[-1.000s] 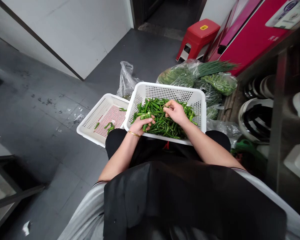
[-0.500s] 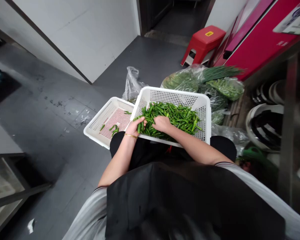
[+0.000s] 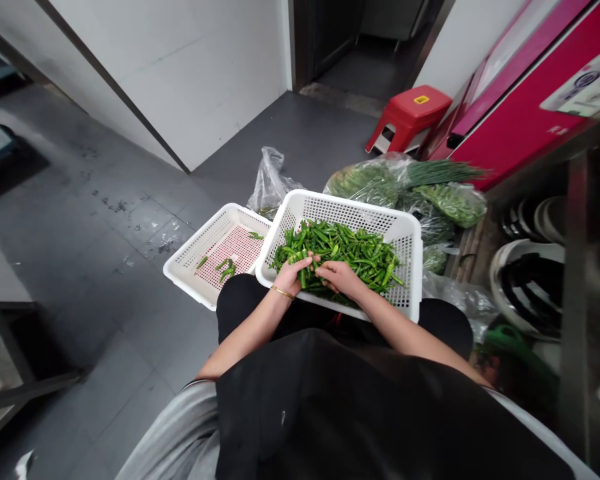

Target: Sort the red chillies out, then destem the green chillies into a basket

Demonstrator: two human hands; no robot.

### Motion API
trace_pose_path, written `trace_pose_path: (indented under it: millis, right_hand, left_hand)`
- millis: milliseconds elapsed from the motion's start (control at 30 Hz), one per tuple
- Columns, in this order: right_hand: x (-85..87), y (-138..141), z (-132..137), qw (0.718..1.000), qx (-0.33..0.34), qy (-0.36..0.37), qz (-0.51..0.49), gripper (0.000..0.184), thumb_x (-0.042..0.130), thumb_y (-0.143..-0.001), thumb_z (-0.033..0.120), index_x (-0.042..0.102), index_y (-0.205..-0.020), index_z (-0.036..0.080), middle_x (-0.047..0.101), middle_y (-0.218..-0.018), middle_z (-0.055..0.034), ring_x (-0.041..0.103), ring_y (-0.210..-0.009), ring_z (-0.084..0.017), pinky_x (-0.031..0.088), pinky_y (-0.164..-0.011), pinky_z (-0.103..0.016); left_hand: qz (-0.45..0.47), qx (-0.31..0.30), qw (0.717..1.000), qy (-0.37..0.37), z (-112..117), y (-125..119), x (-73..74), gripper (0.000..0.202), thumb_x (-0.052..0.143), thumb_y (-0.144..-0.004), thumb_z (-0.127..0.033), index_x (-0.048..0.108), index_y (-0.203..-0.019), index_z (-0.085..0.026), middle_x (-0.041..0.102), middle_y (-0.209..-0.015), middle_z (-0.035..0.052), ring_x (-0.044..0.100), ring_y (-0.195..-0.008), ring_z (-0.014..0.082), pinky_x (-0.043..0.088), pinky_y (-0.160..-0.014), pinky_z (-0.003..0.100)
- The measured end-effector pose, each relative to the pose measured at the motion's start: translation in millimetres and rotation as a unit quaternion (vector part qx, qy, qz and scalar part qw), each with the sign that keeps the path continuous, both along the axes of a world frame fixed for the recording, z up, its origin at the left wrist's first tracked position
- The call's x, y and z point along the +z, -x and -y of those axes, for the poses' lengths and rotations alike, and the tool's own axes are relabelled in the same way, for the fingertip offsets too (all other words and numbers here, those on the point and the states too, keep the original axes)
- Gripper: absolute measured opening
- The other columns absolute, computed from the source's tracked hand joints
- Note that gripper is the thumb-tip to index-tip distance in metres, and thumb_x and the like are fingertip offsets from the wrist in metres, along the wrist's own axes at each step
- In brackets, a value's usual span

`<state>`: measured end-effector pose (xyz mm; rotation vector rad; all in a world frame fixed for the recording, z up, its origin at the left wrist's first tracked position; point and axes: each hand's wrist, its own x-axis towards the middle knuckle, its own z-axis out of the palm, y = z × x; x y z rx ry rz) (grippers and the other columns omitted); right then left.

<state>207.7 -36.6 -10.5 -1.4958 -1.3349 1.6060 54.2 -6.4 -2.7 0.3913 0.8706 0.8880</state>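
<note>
A white perforated basket (image 3: 403, 267) rests across my lap, heaped with green chili peppers (image 3: 353, 247). Over the near left part of the heap, my left hand (image 3: 295, 272) is closed around a few green chilies, which stick out past the fingers. Close beside it is my right hand (image 3: 340, 277), its fingers bent and pinched together near those chilies. What lies between the right fingertips is too small to make out. A second white basket (image 3: 185, 275) with a red mesh-like bottom stands lower on the left and holds several loose chilies (image 3: 226, 269).
Clear plastic bags of leafy greens (image 3: 370, 183) and long green stalks (image 3: 445, 172) lie beyond the basket. Farther back stands a red stool (image 3: 417, 110) near a pink-red cabinet (image 3: 520, 100). Racks with bowls (image 3: 530, 287) line the right. A crumpled clear bag (image 3: 270, 177) sits behind the baskets.
My left hand has moved right, from the basket's left edge to over the chilies. My right hand has come out of the heap and now meets it. The camera view has tilted slightly upward.
</note>
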Motion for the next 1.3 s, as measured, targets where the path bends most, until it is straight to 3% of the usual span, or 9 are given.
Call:
trace_pose_path:
  millis: [100, 200, 400, 500, 600, 700, 900, 1100, 1300]
  right_hand:
    - [-1.0, 6, 5, 0.995, -0.048, 0.063, -0.063, 0.04, 0.062, -0.072, 0.057, 0.06, -0.075, 0.018, 0.044, -0.048, 0.0085, 0.03, -0.034, -0.006, 0.02, -0.034, -0.02]
    - [3.3, 9, 13, 0.995, -0.009, 0.08, -0.063, 0.04, 0.06, -0.074, 0.056, 0.063, -0.072, 0.017, 0.044, -0.047, 0.007, 0.032, -0.037, -0.006, 0.023, -0.037, -0.021]
    - [5.8, 11, 27, 0.991, 0.054, -0.094, 0.08, 0.031, 0.048, -0.088, 0.039, 0.057, -0.067, 0.019, 0.052, -0.057, 0.0031, 0.047, -0.053, -0.011, 0.036, -0.053, -0.022]
    - [8.9, 12, 35, 0.957, 0.125, -0.207, 0.159, 0.03, 0.044, -0.092, 0.033, 0.054, -0.068, 0.019, 0.058, -0.066, -0.0002, 0.054, -0.063, -0.013, 0.038, -0.06, -0.024]
    - [20.7, 7, 42, 0.89, 0.269, -0.3, 0.211, 0.026, 0.045, -0.094, 0.033, 0.058, -0.076, 0.02, 0.064, -0.078, -0.0033, 0.057, -0.07, -0.014, 0.037, -0.063, -0.024]
    - [30.1, -10, 30, 0.862, 0.338, -0.26, 0.276, 0.028, 0.044, -0.096, 0.036, 0.062, -0.08, 0.022, 0.067, -0.082, -0.0019, 0.059, -0.071, -0.014, 0.036, -0.062, -0.023]
    - [8.4, -44, -34, 0.904, 0.022, -0.122, 0.41, 0.022, 0.056, -0.089, 0.037, 0.064, -0.088, 0.016, 0.07, -0.086, -0.008, 0.064, -0.078, -0.019, 0.042, -0.069, -0.027]
    - [19.2, -31, -40, 0.969, -0.03, -0.129, 0.211, 0.014, 0.057, -0.084, 0.029, 0.058, -0.075, 0.018, 0.058, -0.053, 0.0032, 0.058, -0.051, -0.014, 0.046, -0.061, -0.026]
    - [23.4, -28, -17, 0.981, -0.086, -0.15, 0.089, 0.026, 0.06, -0.08, 0.043, 0.057, -0.09, 0.019, 0.062, -0.065, 0.0028, 0.053, -0.049, -0.011, 0.042, -0.051, -0.023]
  left_hand:
    - [-0.005, -0.015, 1.0, -0.007, 0, -1, 0.5, 0.046, 0.087, -0.051, -0.024, 0.066, -0.091, -0.011, 0.068, -0.07, 0.0022, 0.059, -0.053, 0.0113, 0.048, -0.054, 0.026]
    - [-0.023, 0.022, 0.999, -0.021, -2, -1, 2.5, 0.043, 0.086, -0.051, -0.023, 0.066, -0.087, -0.011, 0.067, -0.067, 0.0017, 0.06, -0.055, 0.0109, 0.049, -0.057, 0.024]
    - [-0.019, 0.033, 0.999, -0.03, 1, 1, 6.3, 0.039, 0.084, -0.052, -0.02, 0.064, -0.085, -0.012, 0.069, -0.069, 0.0023, 0.064, -0.063, 0.0119, 0.05, -0.064, 0.024]
    - [-0.008, -0.023, 1.0, -0.005, 7, 2, 6.7, 0.038, 0.083, -0.054, -0.022, 0.064, -0.085, -0.011, 0.067, -0.066, 0.0025, 0.064, -0.059, 0.013, 0.05, -0.056, 0.023]
    - [-0.023, -0.077, 0.996, 0.045, 9, 4, 6.8, 0.034, 0.081, -0.054, -0.018, 0.065, -0.082, -0.009, 0.066, -0.062, 0.0033, 0.061, -0.052, 0.0123, 0.046, -0.048, 0.022]
    - [-0.04, -0.069, 0.995, 0.052, 3, 9, 9.2, 0.029, 0.078, -0.054, -0.013, 0.066, -0.08, -0.008, 0.071, -0.07, 0.0076, 0.063, -0.056, 0.0133, 0.051, -0.052, 0.023]
    - [-0.095, -0.034, 0.994, -0.042, -15, 14, 12.3, 0.03, 0.08, -0.051, -0.013, 0.065, -0.076, -0.01, 0.067, -0.061, 0.0034, 0.06, -0.052, 0.0129, 0.05, -0.054, 0.025]
    - [-0.173, -0.069, 0.972, -0.144, -22, -11, 7.9, 0.046, 0.084, -0.046, -0.011, 0.069, -0.09, -0.015, 0.068, -0.071, 0.0001, 0.062, -0.066, 0.0138, 0.049, -0.065, 0.026]
    - [-0.109, -0.054, 0.983, -0.14, -26, -27, 9.0, 0.043, 0.083, -0.049, -0.015, 0.07, -0.09, -0.014, 0.068, -0.068, 0.0009, 0.064, -0.068, 0.0162, 0.05, -0.066, 0.027]
